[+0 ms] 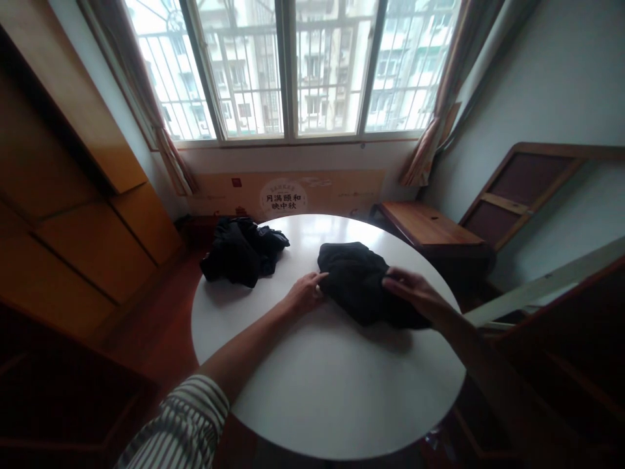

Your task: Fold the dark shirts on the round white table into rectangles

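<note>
A black piece of clothing lies bunched on the right half of the round white table; its exact kind I cannot make out. At its left edge my left hand pinches the cloth between thumb and fingers. My right hand grips the cloth from the right, fingers closed on its upper side. A second heap of black clothing rests at the table's far left edge, apart from both hands.
A wooden bench or low cabinet stands behind the table on the right. Wooden cupboards line the left wall. Beyond the table, a printed banner hangs under the barred window. A pale rail slants at right.
</note>
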Demonstrator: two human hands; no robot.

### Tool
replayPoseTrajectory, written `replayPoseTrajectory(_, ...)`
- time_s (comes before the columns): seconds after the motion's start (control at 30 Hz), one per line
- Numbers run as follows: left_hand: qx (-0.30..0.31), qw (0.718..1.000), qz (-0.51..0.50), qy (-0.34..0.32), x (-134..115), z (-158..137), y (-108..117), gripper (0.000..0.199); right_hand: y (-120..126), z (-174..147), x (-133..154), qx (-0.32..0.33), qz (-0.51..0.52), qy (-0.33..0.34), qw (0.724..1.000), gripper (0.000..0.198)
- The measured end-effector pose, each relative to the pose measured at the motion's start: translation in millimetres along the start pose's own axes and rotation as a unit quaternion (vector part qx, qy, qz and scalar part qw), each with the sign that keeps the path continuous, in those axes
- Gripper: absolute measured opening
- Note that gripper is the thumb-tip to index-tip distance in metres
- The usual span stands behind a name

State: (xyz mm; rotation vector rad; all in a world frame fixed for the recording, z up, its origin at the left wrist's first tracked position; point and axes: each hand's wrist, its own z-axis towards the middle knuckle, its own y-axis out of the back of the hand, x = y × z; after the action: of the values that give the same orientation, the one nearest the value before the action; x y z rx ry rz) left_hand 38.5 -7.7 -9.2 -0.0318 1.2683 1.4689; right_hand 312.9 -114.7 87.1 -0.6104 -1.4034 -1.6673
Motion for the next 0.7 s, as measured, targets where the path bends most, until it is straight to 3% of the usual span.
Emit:
replayPoseTrajectory(0.1, -0.081, 0.996, -0.044, 0.011, 1.8, 5.8, 4.3, 0.035, -13.9, -31.9, -14.0, 0.144, -0.087, -0.007, 0.986, 0.036)
replayPoseTrajectory(0.17, -0.224, 0.971, -0.084, 0.008, 1.3, 9.5, 11.4, 0.024, -16.9, -36.2, -21.8, 0.153, -0.124, -0.012, 0.98, 0.028)
replayPoseTrajectory(0.23, -0.368, 0.923, -0.113, -0.013, -0.4, 11.7, 20.8, 0.019, -16.4, -33.4, -25.3, 0.142, -0.113, -0.007, 0.983, 0.027)
replayPoseTrajectory(0.3, -0.421, 0.896, -0.14, -0.021, -1.5, 11.9, 29.6, 0.021, -15.0, -29.4, -24.3, 0.163, -0.072, 0.004, 0.984, 0.032)
replayPoseTrajectory(0.37, -0.349, 0.917, -0.191, 0.008, -0.7, 10.2, 34.9, 0.023, -14.0, -25.7, -20.9, 0.189, -0.011, -0.009, 0.982, 0.041)
replayPoseTrajectory(0.43, -0.179, 0.945, -0.266, 0.068, 2.5, 7.4, 35.8, 0.025, -13.0, -19.1, -18.2, 0.161, 0.046, -0.026, 0.986, 0.047)
replayPoseTrajectory(0.5, 0.0, 0.94, -0.318, 0.125, 6.7, 4.8, 33.1, 0.026, -11.1, -6.1, -18.8, 0.052, 0.041, -0.016, 0.998, 0.048)
replayPoseTrajectory(0.53, 0.06, 0.932, -0.327, 0.147, 8.7, 3.9, 30.9, 0.024, -10.1, 2.7, -21.0, -0.016, 0.006, 0.001, 1.0, 0.047)
replayPoseTrajectory(0.57, 0.092, 0.926, -0.328, 0.162, 10.3, 3.5, 28.5, 0.022, -9.3, 12.5, -24.4, -0.075, -0.043, 0.019, 0.996, 0.046)
replayPoseTrajectory(0.63, 0.091, 0.927, -0.319, 0.177, 11.9, 3.8, 23.7, 0.018, -10.4, 32.4, -33.9, -0.139, -0.137, 0.019, 0.981, 0.047)
replayPoseTrajectory(0.7, 0.037, 0.932, -0.31, 0.185, 11.6, 5.3, 20.0, 0.017, -17.7, 48.2, -43.5, -0.108, -0.177, -0.053, 0.977, 0.055)
